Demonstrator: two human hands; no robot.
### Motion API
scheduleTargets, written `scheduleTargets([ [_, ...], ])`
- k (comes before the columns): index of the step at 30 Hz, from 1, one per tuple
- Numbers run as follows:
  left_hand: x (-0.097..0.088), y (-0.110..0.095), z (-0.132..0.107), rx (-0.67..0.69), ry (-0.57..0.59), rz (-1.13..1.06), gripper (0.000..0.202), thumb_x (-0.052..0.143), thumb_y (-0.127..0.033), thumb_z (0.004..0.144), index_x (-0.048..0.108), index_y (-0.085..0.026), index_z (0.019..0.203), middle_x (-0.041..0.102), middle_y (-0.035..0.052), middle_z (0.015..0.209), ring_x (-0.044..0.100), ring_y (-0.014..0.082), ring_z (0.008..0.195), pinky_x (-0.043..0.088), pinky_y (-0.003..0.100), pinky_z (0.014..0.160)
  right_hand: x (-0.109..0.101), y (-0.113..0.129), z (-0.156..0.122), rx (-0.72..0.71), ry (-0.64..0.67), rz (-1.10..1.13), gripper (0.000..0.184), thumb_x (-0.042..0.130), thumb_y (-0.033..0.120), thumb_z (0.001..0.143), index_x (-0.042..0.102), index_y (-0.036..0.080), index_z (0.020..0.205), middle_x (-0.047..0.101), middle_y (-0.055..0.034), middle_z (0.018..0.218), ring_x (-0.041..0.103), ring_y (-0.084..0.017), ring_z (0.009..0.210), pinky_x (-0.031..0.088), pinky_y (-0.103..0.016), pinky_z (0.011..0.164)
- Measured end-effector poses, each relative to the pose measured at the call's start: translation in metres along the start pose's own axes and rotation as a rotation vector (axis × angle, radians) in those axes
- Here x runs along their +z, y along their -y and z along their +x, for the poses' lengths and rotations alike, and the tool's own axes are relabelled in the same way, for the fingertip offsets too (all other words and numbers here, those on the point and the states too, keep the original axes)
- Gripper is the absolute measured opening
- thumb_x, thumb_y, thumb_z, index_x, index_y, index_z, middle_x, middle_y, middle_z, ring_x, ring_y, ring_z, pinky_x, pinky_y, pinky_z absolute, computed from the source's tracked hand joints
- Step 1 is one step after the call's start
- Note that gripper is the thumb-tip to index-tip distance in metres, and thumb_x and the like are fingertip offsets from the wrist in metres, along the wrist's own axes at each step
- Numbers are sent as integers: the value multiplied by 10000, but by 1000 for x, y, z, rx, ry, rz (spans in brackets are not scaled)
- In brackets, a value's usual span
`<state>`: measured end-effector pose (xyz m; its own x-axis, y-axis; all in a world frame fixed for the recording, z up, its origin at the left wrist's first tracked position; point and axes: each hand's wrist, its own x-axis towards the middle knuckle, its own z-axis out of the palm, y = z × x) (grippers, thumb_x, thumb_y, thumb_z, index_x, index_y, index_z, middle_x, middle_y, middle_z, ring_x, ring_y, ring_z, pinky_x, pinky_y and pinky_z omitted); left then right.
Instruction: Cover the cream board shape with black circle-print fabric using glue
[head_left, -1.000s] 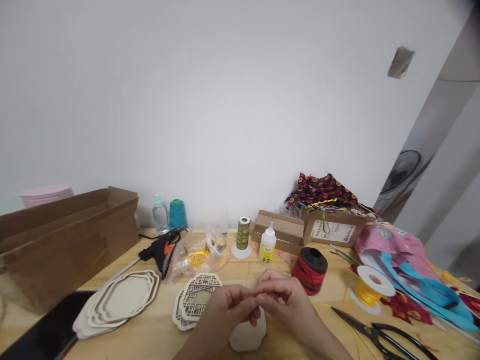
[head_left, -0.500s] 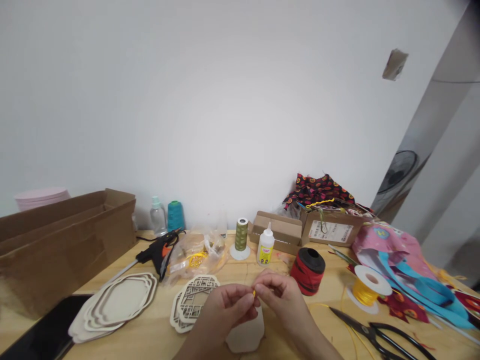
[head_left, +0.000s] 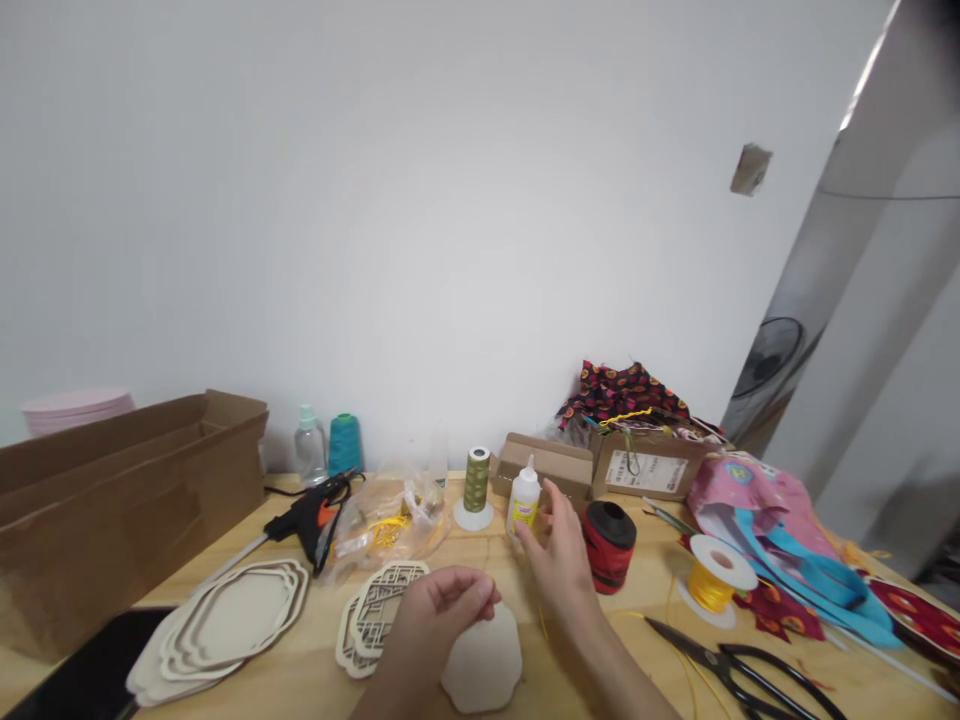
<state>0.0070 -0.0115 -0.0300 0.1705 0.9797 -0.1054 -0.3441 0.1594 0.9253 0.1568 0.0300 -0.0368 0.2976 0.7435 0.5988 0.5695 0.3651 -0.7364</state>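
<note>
My right hand [head_left: 556,555] is stretched forward with its fingers apart, fingertips right next to the white glue bottle [head_left: 523,499] with a yellow label. It holds nothing that I can see. My left hand [head_left: 442,612] stays near the front, fingers curled together in a pinch; what it holds is too small to make out. Beneath the hands lies a plain cream-coloured cut-out panel [head_left: 484,665]. A stack of lattice-cut panels [head_left: 379,615] lies just left of it.
Around the hands: olive thread cone [head_left: 474,485], red-and-black spool [head_left: 607,545], yellow cord spool [head_left: 712,580], black scissors [head_left: 739,668], glue gun [head_left: 309,515], plastic bag [head_left: 386,515], frame panels [head_left: 225,625], cardboard boxes [head_left: 112,490] [head_left: 547,462], fabric and ribbon on the right [head_left: 780,545].
My hands were pinched together on a bit of yellow cord. They have parted: the right hand has opened and reached forward to the glue bottle, the left stays pinched.
</note>
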Motion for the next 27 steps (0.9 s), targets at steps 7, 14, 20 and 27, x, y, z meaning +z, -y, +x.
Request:
scheduleTargets([
  [7, -8, -20, -2, 107, -57, 78, 222, 746, -321, 512, 661, -122, 563, 661, 40, 541, 575, 144, 558, 419, 221, 577, 10, 2, 17, 3, 69, -88, 327, 581, 196, 645, 576, 134, 966, 642, -129, 824, 571, -295, 793, 434, -391, 666],
  [14, -15, -35, -4, 176, -30, -136, 219, 740, -317, 534, 677, -150, 660, 654, 86, 997, 542, 222, 984, 393, 293, 867, -16, 48, 7, -7, 426, 401, 400, 433, 339, 824, 397, 201, 1199, 563, -60, 1119, 531, -180, 988, 416, -311, 823],
  [20, -11, -30, -6, 168, 145, -284, 101, 701, -219, 610, 679, -137, 662, 613, 101, 1065, 521, 263, 1010, 389, 351, 878, -19, 52, -12, 177, 762, 747, 411, 575, 341, 749, 502, 220, 1135, 564, -60, 1130, 472, -199, 1085, 373, -333, 880],
  [27, -3, -31, -4, 260, -6, -245, 107, 714, -240, 584, 673, -154, 631, 646, 53, 985, 494, 242, 1039, 397, 300, 865, -3, 34, -27, 624, 457, 1165, 267, 670, 244, 656, 596, 191, 907, 658, -37, 851, 615, -136, 690, 480, -209, 556],
])
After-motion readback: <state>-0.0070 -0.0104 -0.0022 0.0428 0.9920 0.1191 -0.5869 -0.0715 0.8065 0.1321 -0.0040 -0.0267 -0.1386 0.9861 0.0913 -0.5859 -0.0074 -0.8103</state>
